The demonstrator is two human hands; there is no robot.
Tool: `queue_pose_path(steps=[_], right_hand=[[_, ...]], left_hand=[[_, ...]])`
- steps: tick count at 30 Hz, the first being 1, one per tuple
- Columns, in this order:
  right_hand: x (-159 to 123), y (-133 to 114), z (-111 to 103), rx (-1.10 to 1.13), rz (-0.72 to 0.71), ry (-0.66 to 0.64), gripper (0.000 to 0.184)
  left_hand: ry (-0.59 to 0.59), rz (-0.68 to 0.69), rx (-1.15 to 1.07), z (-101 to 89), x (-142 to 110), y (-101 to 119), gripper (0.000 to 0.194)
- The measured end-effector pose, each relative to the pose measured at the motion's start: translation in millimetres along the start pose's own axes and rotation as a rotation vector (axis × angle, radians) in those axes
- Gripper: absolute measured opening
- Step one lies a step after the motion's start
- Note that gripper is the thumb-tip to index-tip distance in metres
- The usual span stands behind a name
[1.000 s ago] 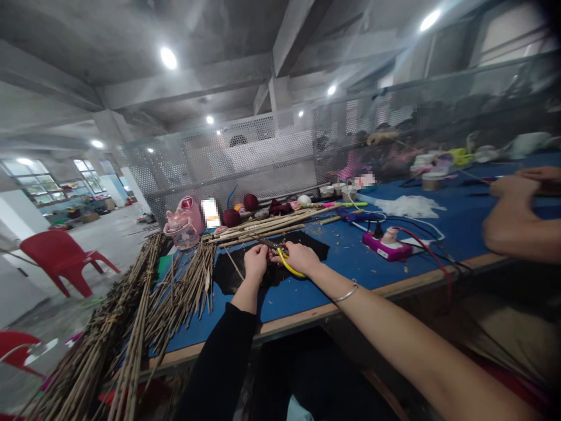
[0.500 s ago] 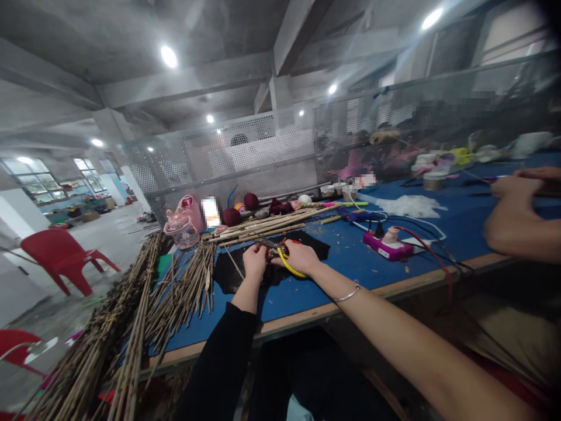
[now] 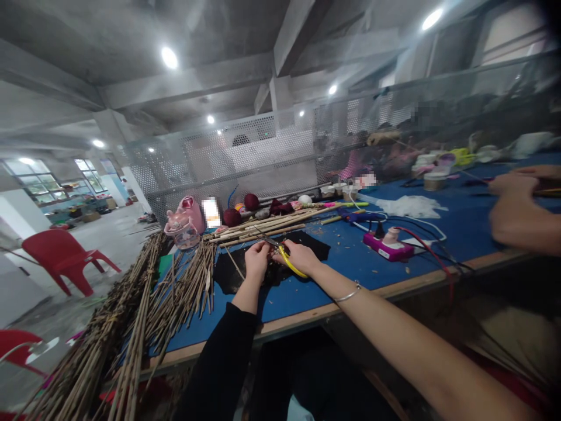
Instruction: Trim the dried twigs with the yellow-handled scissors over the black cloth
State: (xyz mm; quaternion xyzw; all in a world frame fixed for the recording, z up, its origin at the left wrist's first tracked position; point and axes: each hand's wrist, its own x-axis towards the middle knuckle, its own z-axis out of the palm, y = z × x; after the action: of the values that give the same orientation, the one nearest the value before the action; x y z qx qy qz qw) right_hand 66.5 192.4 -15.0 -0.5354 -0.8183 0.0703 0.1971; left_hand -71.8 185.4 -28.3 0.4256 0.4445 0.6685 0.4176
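Note:
My right hand (image 3: 301,257) is closed round yellow-handled pliers (image 3: 287,260), their metal jaws pointing up and left. My left hand (image 3: 256,261) is pinched beside those jaws on something small that I cannot make out. Both hands rest over a black cloth (image 3: 228,275) on the blue table (image 3: 350,275). A silver bangle (image 3: 348,292) circles my right wrist.
Bundles of thin brown sticks (image 3: 144,304) lie at the left, longer sticks (image 3: 272,223) behind the cloth. A pink kettle (image 3: 184,225), dark red balls (image 3: 232,217) and a pink device (image 3: 388,245) with red and white cables stand on the table. Another person's arm (image 3: 519,216) rests at the right. A red chair (image 3: 56,257) stands on the floor.
The pliers have tilted, so their metal jaws now stick up and left between my hands. My hands stay over the black cloth. The other person's arm shifted slightly right.

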Motion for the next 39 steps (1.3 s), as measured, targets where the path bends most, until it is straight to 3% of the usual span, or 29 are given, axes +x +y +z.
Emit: queue_pose_path(steps=[14,24,39], right_hand=[[2.6,4.1,7.2,0.013,-0.027,0.046,0.058],[0.7,3.5,6.1,0.007,-0.095,0.091,0.052],[2.1,2.0,2.2,-0.043,0.032,0.003,0.061]], left_hand=[[0.031,0.017,0.005,0.0,0.3,-0.8,0.025],[-0.022,0.065,0.059,3.8,-7.6,5.1,0.019],[0.018,0.134,0.143,-0.7,-4.9,4.8,0.021]])
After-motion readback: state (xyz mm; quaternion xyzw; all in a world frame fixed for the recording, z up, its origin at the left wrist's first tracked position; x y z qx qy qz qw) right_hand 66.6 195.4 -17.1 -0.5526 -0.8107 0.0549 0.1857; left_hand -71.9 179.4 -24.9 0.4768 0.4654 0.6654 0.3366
